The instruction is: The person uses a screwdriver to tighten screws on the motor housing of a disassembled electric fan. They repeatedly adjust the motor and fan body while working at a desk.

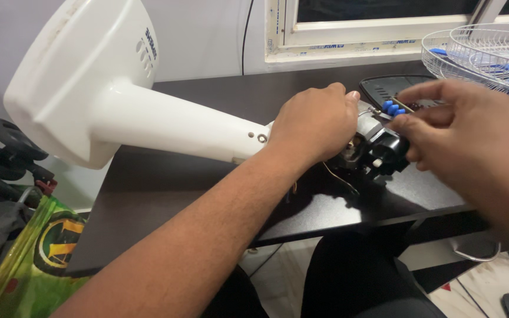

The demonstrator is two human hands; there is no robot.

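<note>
My left hand [315, 121] is clamping the fan motor [365, 141] at the white stand's [148, 118] neck, over the dark desk [148, 188]; my right hand [460, 126] is pinching a thin tool [403, 105] beside the blue knobs [392, 108]; I'm judging 1 firm brace keeps it aligned.

Left hand [316, 123] gripping the fan motor [365, 136] on the dark table [166, 194], right hand [469, 129] pinching a thin screwdriver [403, 105], white fan stand [125, 100] lying alongside, wire fan guard [484, 53] at the back
</note>
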